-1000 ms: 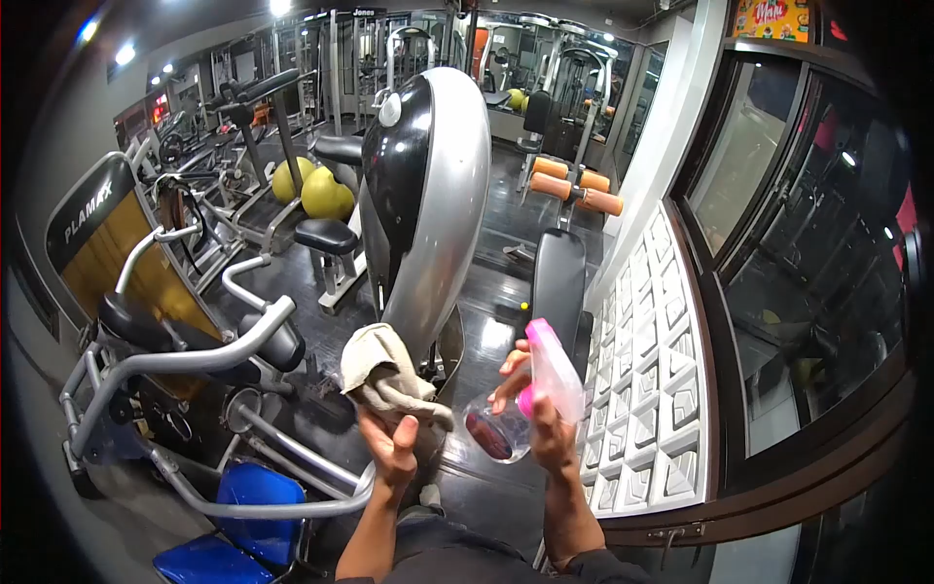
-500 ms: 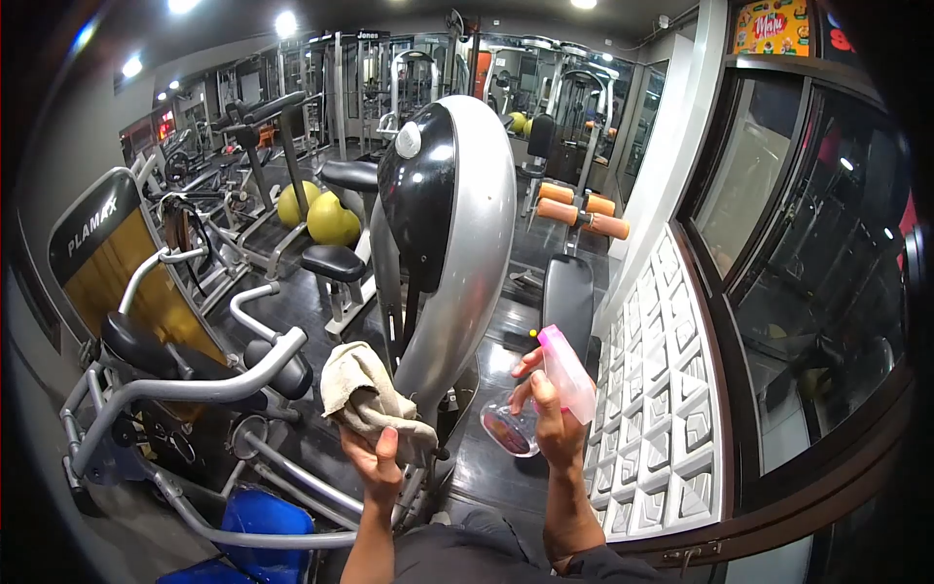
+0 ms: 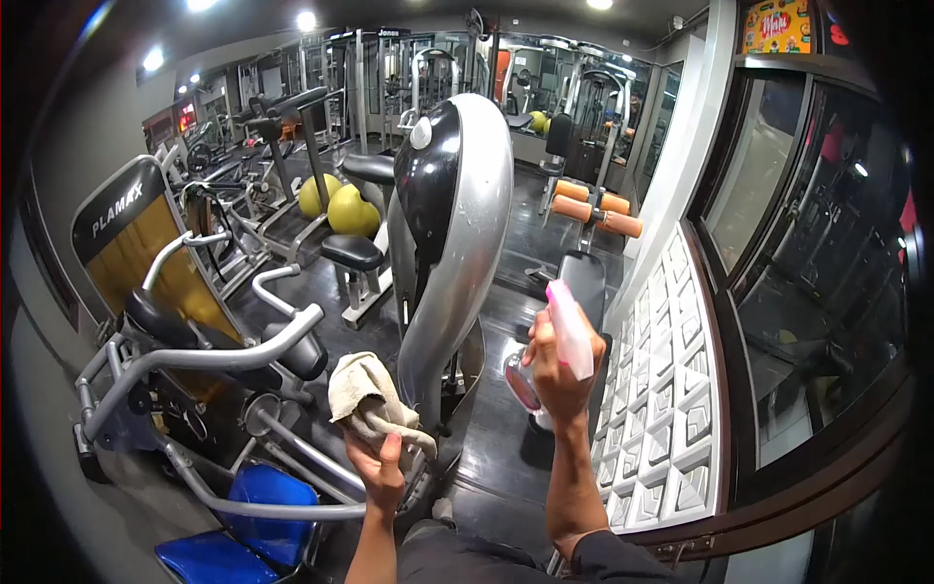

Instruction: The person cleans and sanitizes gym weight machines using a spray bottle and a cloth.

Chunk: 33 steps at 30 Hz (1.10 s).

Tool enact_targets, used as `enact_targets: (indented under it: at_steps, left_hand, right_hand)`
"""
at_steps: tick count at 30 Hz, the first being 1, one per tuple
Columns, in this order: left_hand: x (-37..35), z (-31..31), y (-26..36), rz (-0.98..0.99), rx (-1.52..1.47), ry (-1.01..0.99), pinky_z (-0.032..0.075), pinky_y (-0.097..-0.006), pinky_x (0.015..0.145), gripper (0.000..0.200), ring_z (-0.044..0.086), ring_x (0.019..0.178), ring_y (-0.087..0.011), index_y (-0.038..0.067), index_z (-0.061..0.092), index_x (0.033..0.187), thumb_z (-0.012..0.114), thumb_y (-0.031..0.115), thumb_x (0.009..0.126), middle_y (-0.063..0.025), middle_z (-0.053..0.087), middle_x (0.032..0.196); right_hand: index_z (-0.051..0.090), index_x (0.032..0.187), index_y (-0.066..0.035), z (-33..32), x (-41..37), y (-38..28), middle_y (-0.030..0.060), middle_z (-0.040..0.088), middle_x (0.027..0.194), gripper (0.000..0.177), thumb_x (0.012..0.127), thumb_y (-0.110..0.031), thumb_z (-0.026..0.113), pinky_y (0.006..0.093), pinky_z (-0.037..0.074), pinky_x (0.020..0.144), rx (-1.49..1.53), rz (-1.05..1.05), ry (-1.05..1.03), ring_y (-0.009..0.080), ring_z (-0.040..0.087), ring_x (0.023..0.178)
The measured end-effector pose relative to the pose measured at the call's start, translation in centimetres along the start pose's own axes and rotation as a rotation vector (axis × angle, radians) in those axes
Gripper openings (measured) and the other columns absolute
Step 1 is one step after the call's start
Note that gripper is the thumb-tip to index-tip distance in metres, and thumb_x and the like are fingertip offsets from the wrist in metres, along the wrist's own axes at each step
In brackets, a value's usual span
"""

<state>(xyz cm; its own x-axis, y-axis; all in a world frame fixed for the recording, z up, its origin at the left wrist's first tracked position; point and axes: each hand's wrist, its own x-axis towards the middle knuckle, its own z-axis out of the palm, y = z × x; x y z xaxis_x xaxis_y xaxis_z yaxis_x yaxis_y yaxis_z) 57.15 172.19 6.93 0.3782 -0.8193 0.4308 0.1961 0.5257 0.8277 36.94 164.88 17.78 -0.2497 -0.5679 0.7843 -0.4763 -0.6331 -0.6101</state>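
Observation:
A crumpled beige cloth rests in my left hand, the thumb pressed over its lower edge. My right hand is wrapped round a clear spray bottle with a pink and white spray head; the bottle is tilted. Between and beyond both hands rises the tall silver and black machine cover, which shows small wet-looking spots on its silver side.
At the left are grey machine bars, a PLAMAX panel and a blue seat. Yellow balls lie behind. A black bench with orange rollers and a white patterned wall panel are at the right.
My right hand has risen and turned, bringing the spray bottle higher and slightly right. The view has shifted a little, and my left hand still holds the cloth.

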Motion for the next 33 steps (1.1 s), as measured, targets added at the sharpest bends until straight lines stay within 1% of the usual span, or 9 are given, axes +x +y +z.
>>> enact_targets:
  at_steps: [12, 15, 20, 22, 27, 29, 30, 31, 33]
  left_hand:
    - [-4.7, 0.1, 2.5, -0.137, 0.165, -0.238, 0.034, -0.0379, 0.103, 0.07, 0.045, 0.117, -0.0269, -0.002, 0.036, 0.134, 0.068, 0.017, 0.076, -0.016, 0.047, 0.121]
    - [-4.1, 2.0, 3.0, 0.133, 0.535, -0.447, 0.021, -0.0475, 0.11, 0.083, 0.036, 0.121, -0.0413, -0.002, 0.036, 0.134, 0.076, 0.027, 0.067, -0.0227, 0.04, 0.13]
    - [-5.9, 2.7, -2.0, 0.404, 0.629, -0.497, 0.037, -0.0483, 0.099, 0.068, 0.04, 0.116, -0.0414, 0.0, 0.046, 0.121, 0.076, 0.025, 0.066, -0.0238, 0.039, 0.122]
    - [-8.0, 1.4, -5.5, -0.284, 0.21, -0.33, 0.045, -0.0447, 0.088, 0.048, 0.05, 0.105, -0.0378, 0.0, 0.052, 0.111, 0.072, 0.016, 0.07, -0.0201, 0.047, 0.104]
    - [-7.9, 1.2, -5.7, -0.139, 0.658, -0.498, 0.047, -0.0411, 0.082, 0.04, 0.056, 0.095, -0.0339, 0.0, 0.055, 0.108, 0.069, 0.012, 0.072, -0.0171, 0.053, 0.096]
    - [-8.1, 1.2, -5.4, -0.065, 0.879, -0.573, 0.048, -0.0394, 0.078, 0.036, 0.059, 0.09, -0.032, 0.0, 0.056, 0.106, 0.067, 0.01, 0.073, -0.0157, 0.055, 0.093]
    - [-6.8, 3.6, -2.8, -0.048, 0.28, -0.204, 0.049, -0.0368, 0.075, 0.03, 0.061, 0.08, -0.03, 0.001, 0.06, 0.102, 0.067, 0.012, 0.076, -0.0124, 0.061, 0.087]
    - [-6.7, 3.6, -3.5, -0.052, 0.282, -0.203, 0.049, -0.0368, 0.075, 0.03, 0.061, 0.08, -0.03, 0.001, 0.06, 0.102, 0.067, 0.012, 0.076, -0.0124, 0.061, 0.087]
    - [-6.3, 3.3, -5.5, 0.076, 0.331, -0.134, 0.049, -0.0358, 0.077, 0.029, 0.063, 0.086, -0.0273, 0.001, 0.06, 0.105, 0.065, 0.016, 0.08, -0.015, 0.063, 0.096]
  right_hand:
    - [0.056, 0.084, -0.003, -2.0, -2.7, -2.6, 0.0057, 0.056, 0.065, 0.02, 0.088, -0.02, 0.065, 0.0311, 0.046, 0.052, 0.23, 0.119, 0.0, 0.0163, 0.056, 0.051]
    - [0.052, 0.097, 0.001, -2.5, -4.9, -4.0, 0.0135, 0.057, 0.09, 0.033, 0.084, -0.022, 0.071, 0.0336, 0.048, 0.072, 0.229, 0.111, -0.199, 0.0232, 0.059, 0.08]
    - [0.047, 0.116, 0.005, -1.9, -9.9, -5.8, 0.023, 0.043, 0.119, 0.06, 0.077, -0.03, 0.076, 0.0448, 0.039, 0.097, -0.008, -0.062, -0.562, 0.0408, 0.045, 0.112]
    - [0.047, 0.119, 0.004, -2.3, -10.7, -6.5, 0.024, 0.041, 0.124, 0.063, 0.076, -0.031, 0.077, 0.0456, 0.037, 0.1, -0.018, -0.062, -0.608, 0.0423, 0.043, 0.118]
    - [0.035, 0.141, -0.003, -3.9, -9.7, -3.3, 0.0249, 0.024, 0.145, 0.084, 0.074, -0.032, 0.076, 0.0463, 0.024, 0.112, 0.268, -0.131, -0.937, 0.0391, 0.026, 0.138]
    - [0.03, 0.146, -0.009, -2.4, -11.0, 0.9, 0.0185, 0.025, 0.149, 0.074, 0.086, -0.034, 0.066, 0.0429, 0.023, 0.112, 0.629, 0.312, -0.698, 0.0293, 0.025, 0.14]
    - [0.031, 0.146, -0.008, -1.3, -11.7, 2.7, 0.0161, 0.031, 0.146, 0.069, 0.089, -0.031, 0.062, 0.041, 0.027, 0.11, 0.551, 0.337, -0.691, 0.0263, 0.03, 0.137]
    - [0.031, 0.146, -0.008, -0.1, -12.3, 3.5, 0.0137, 0.036, 0.144, 0.063, 0.093, -0.029, 0.059, 0.039, 0.031, 0.108, 0.474, 0.358, -0.683, 0.0234, 0.036, 0.133]
    - [0.043, 0.136, -0.003, 1.9, -13.7, 3.8, 0.0062, 0.057, 0.12, 0.049, 0.095, -0.023, 0.059, 0.0277, 0.047, 0.089, 0.793, 0.758, -0.673, 0.0119, 0.056, 0.102]
